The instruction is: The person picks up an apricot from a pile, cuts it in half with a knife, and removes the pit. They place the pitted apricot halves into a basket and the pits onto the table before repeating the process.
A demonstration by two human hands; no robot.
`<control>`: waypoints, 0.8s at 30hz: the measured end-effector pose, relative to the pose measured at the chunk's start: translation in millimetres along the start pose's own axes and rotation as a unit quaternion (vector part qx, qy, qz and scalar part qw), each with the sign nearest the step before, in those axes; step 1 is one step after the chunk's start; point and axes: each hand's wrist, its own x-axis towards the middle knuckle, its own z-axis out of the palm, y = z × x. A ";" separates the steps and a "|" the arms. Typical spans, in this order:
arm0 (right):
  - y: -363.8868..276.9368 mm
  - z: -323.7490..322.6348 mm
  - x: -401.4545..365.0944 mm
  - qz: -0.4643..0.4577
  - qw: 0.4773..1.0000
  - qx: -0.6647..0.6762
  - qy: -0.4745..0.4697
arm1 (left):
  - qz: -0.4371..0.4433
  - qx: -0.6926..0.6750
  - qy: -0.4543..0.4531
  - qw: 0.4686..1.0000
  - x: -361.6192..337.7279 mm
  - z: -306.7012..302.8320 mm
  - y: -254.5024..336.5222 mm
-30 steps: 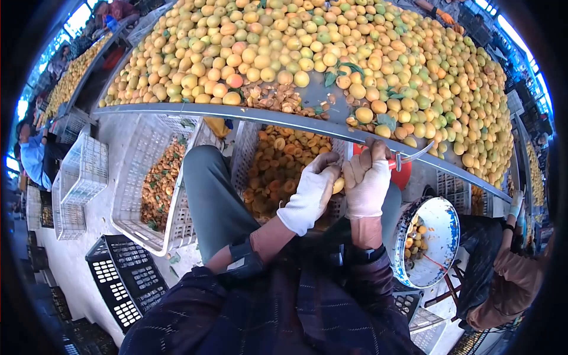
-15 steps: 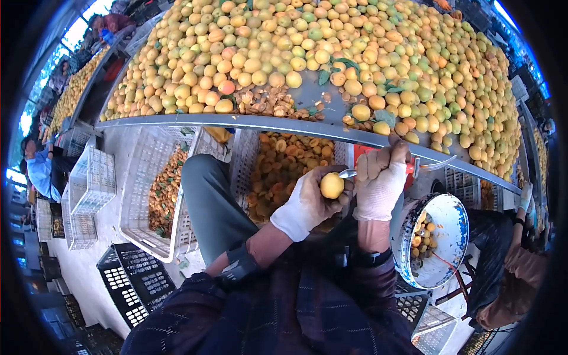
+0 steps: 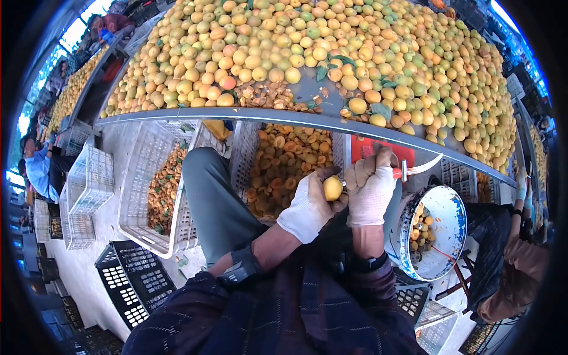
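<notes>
A yellow apricot [image 3: 333, 189] is held in the gloved fingers of my left hand [image 3: 307, 207]. Close beside it, my right hand [image 3: 371, 189], also in a white glove, is closed around a red-handled knife [image 3: 400, 172]. Its curved metal blade sticks out to the right; a small metal tip shows on the fruit side, near the apricot. Below both hands stands a crate [image 3: 238, 158] holding many halved apricots [image 3: 285, 168].
A metal-edged table [image 3: 236, 113] heaped with apricots [image 3: 195, 59] spans the front. A white crate [image 3: 131, 201] of scraps stands left, a black crate [image 3: 148, 278] below it. Right are a red container [image 3: 384, 148], a paint-marked bucket [image 3: 447, 236] with fruit pieces, and a co-worker's arm [image 3: 515, 236].
The right hand has turned, so the knife's curved blade now points more upward. Its metal tip shows less beside the apricot. The apricot stays in my left hand, shifted slightly.
</notes>
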 end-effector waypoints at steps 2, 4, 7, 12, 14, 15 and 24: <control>2.0 1.9 -4.5 0.004 1.000 -0.021 0.006 | 0.071 0.074 -0.098 0.990 13.1 -16.8 -7.1; -2.6 -3.2 -8.4 0.029 0.999 -0.003 -0.036 | 0.126 0.104 -0.078 0.983 -5.4 -2.1 -8.8; 17.4 -14.5 0.2 -0.121 0.956 -0.266 0.009 | 0.278 0.166 -0.065 0.944 28.0 -14.4 -20.1; 17.8 3.4 -5.2 -0.138 0.949 -0.282 0.005 | 0.272 0.215 -0.054 0.937 37.4 -9.4 8.1; 23.8 -9.8 -2.0 -0.134 0.944 -0.300 -0.016 | 0.344 0.227 -0.070 0.908 44.2 -17.3 31.6; 25.6 -14.1 3.0 -0.125 0.938 -0.320 -0.037 | 0.211 0.058 -0.057 0.974 38.5 -6.7 43.4; 37.6 -8.6 46.7 -0.144 0.939 -0.312 0.011 | 0.057 -0.015 -0.165 0.985 50.0 -25.1 28.8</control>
